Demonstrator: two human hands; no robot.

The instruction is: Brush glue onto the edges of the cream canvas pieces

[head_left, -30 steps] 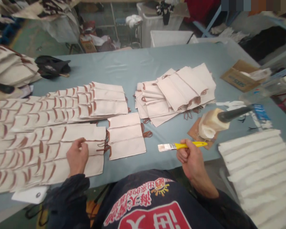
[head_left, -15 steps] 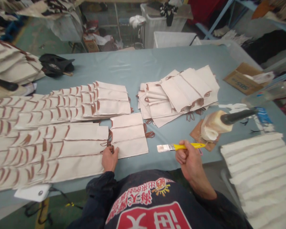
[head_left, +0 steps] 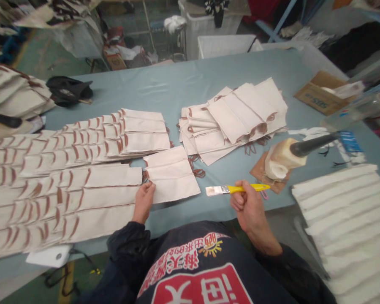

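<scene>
My right hand (head_left: pixel 247 204) is closed around the yellow handle of a paintbrush (head_left: pixel 218 190), its pale bristles pointing left above the table. My left hand (head_left: pixel 144 197) pinches the near left edge of a cream fabric panel (head_left: pixel 174 174) with stitched sections and brown loops. That panel lies slightly askew between the brush and long overlapping rows of similar cream panels (head_left: pixel 107 192). Beyond it is a loose pile of cream panels (head_left: pixel 240 112). Right of the brush, a cut-open plastic container (head_left: pixel 280 158) with a dark handle sits on a brown board (head_left: pixel 256 172).
A cardboard box (head_left: pixel 319 93) stands at the table's right side. Folded pale fabric (head_left: pixel 342 219) lies at the near right. A black cap (head_left: pixel 68 90) and more stacked panels (head_left: pixel 14 93) are at the far left. A white device (head_left: pixel 49 256) sits at the near left edge.
My left hand has taken the panel's near left edge and turned the panel slightly, its lower right corner shifting right. My right hand still holds the brush in much the same place.
</scene>
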